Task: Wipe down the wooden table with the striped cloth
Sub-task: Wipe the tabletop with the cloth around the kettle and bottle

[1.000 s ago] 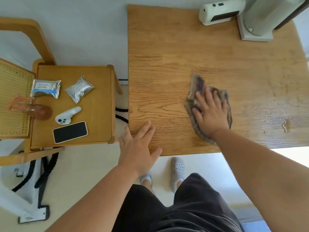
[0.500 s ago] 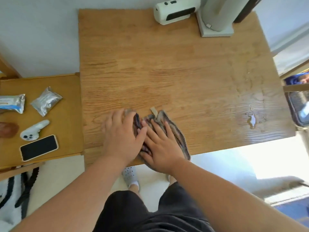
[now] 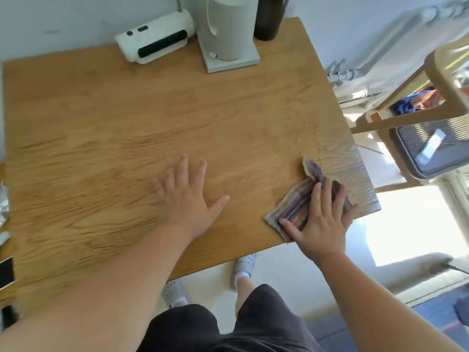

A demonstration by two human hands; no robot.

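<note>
The wooden table (image 3: 106, 128) fills most of the head view. The striped cloth (image 3: 294, 207), grey and purple and bunched, lies near the table's front right corner. My right hand (image 3: 321, 222) presses flat on the cloth with fingers spread, covering much of it. My left hand (image 3: 189, 196) rests palm down on bare wood near the middle front of the table, fingers apart, holding nothing. A few water droplets (image 3: 308, 133) glint on the wood beyond the cloth.
A white device (image 3: 154, 43) and a grey appliance on a square base (image 3: 228, 34) stand at the table's back edge, a dark cylinder (image 3: 267, 19) behind them. A chair (image 3: 431, 128) stands to the right. A phone (image 3: 6, 273) lies at far left.
My right hand has slid the cloth from the front middle to the front right corner. My left hand has come off the cloth and now rests on bare wood.
</note>
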